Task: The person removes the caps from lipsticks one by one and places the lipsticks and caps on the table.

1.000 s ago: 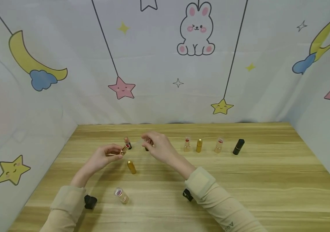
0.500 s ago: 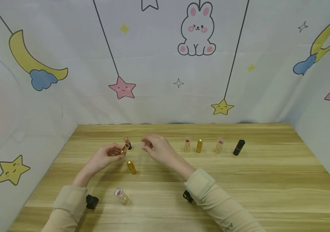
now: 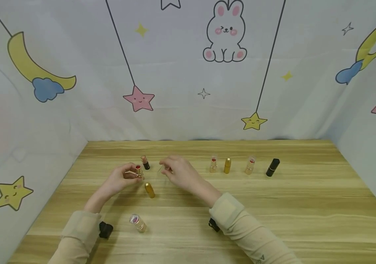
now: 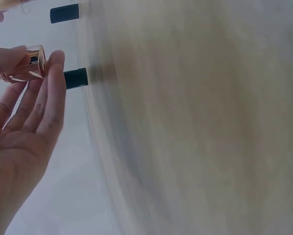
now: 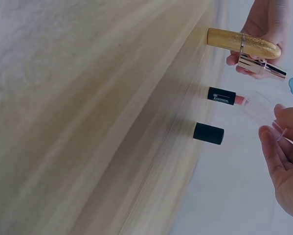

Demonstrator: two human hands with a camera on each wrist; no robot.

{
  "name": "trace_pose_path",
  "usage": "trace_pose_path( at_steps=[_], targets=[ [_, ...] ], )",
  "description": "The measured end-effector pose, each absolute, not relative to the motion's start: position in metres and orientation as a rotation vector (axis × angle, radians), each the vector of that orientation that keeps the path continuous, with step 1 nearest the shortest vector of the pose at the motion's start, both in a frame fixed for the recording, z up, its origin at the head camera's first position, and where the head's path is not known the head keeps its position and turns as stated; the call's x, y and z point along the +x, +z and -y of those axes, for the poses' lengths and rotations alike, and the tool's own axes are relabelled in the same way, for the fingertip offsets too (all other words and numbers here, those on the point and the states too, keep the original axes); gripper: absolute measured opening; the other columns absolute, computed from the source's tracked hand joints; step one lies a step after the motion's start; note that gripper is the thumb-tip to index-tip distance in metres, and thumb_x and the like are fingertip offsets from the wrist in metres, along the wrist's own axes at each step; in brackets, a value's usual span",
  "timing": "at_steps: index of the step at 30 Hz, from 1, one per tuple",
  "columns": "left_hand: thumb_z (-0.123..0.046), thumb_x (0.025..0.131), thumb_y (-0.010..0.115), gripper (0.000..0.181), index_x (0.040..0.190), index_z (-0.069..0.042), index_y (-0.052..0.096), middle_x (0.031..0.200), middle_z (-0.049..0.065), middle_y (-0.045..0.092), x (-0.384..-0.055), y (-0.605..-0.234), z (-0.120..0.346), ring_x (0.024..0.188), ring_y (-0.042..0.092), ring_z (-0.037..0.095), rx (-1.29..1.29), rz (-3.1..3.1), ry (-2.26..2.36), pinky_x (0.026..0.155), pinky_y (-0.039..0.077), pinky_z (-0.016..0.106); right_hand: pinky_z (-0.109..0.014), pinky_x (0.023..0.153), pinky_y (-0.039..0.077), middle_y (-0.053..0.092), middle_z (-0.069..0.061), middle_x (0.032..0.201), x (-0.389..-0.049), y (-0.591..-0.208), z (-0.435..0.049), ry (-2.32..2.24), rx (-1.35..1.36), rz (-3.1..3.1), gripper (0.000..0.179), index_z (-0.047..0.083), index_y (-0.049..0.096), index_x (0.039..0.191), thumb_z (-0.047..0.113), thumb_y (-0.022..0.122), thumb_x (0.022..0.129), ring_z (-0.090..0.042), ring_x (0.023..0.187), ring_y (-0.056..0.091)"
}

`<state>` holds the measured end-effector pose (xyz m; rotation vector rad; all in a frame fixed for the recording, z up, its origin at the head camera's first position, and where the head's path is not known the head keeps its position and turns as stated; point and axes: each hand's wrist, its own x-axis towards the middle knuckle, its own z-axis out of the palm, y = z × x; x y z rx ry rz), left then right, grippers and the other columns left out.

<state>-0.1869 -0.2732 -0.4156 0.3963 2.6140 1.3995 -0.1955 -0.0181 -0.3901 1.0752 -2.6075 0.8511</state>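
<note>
Nearest on the wooden surface is a clear-capped lipstick. Beyond it, a closed gold tube stands near the left hand, which could topple it by dipping. The left hand's thumb and fingers pinch a gold lipstick, its red tip bare; meeting a cap at a slant could smear it. The right hand pinches a clear cap between thumb and fingers; a light grip on smooth plastic might slip. The cap nearly vanishes in the head view. Between the hands, slightly farther, an uncapped peach lipstick stands exposed to a sideways brush. A black cap shows only from the wrists; the right hand seems to hide it from above.
</note>
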Motion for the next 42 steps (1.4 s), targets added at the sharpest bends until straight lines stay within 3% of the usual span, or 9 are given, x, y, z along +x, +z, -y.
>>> trace_pose_path(
  at_steps=[9, 16, 22, 33, 42],
  targets=[
    [-0.010, 0.086, 0.070, 0.020, 0.105, -0.006, 0.063, 0.104, 0.014, 0.068, -0.187, -0.416, 0.276, 0.104, 0.063, 0.033, 0.460, -2.719, 1.282, 0.084, 0.053, 0.046, -0.020, 0.074, 0.054, 0.069, -0.005, 0.100, -0.195, -0.395, 0.022, 0.745, 1.107, 2.603, 0.025, 0.004, 0.068, 0.113, 0.014, 0.066, 0.090, -0.012, 0.085, 0.065],
    [-0.001, 0.082, 0.070, 0.016, 0.095, -0.004, 0.062, 0.100, 0.015, 0.067, -0.190, -0.418, 0.273, 0.097, 0.066, 0.030, 0.473, -2.744, 1.226, 0.083, 0.055, 0.040, -0.022, 0.076, 0.054, 0.067, -0.005, 0.099, -0.195, -0.397, 0.025, 0.648, 1.106, 2.652, 0.025, 0.006, 0.068, 0.113, 0.015, 0.067, 0.090, -0.014, 0.087, 0.066],
    [-0.002, 0.081, 0.072, 0.017, 0.095, -0.004, 0.062, 0.100, 0.016, 0.067, -0.190, -0.417, 0.271, 0.095, 0.066, 0.032, 0.489, -2.749, 1.175, 0.082, 0.055, 0.043, -0.024, 0.078, 0.054, 0.066, -0.005, 0.099, -0.195, -0.402, 0.028, 0.617, 1.099, 2.712, 0.024, 0.006, 0.068, 0.112, 0.016, 0.066, 0.090, -0.015, 0.090, 0.066],
    [-0.002, 0.079, 0.072, 0.017, 0.093, -0.005, 0.062, 0.091, 0.011, 0.066, -0.189, -0.416, 0.269, 0.084, 0.062, 0.017, 0.464, -2.726, 1.120, 0.074, 0.050, 0.030, -0.024, 0.078, 0.054, 0.069, -0.005, 0.105, -0.195, -0.403, 0.032, 0.556, 1.132, 2.788, 0.022, 0.007, 0.068, 0.110, 0.016, 0.066, 0.090, -0.016, 0.092, 0.065],
    [0.000, 0.078, 0.072, 0.018, 0.092, -0.005, 0.062, 0.088, 0.009, 0.066, -0.193, -0.420, 0.269, 0.080, 0.061, 0.014, 0.502, -2.740, 1.079, 0.069, 0.050, 0.025, -0.025, 0.082, 0.053, 0.069, -0.004, 0.103, -0.197, -0.405, 0.033, 0.441, 1.147, 2.781, 0.021, 0.009, 0.068, 0.109, 0.017, 0.067, 0.090, -0.016, 0.094, 0.065]
  ],
)
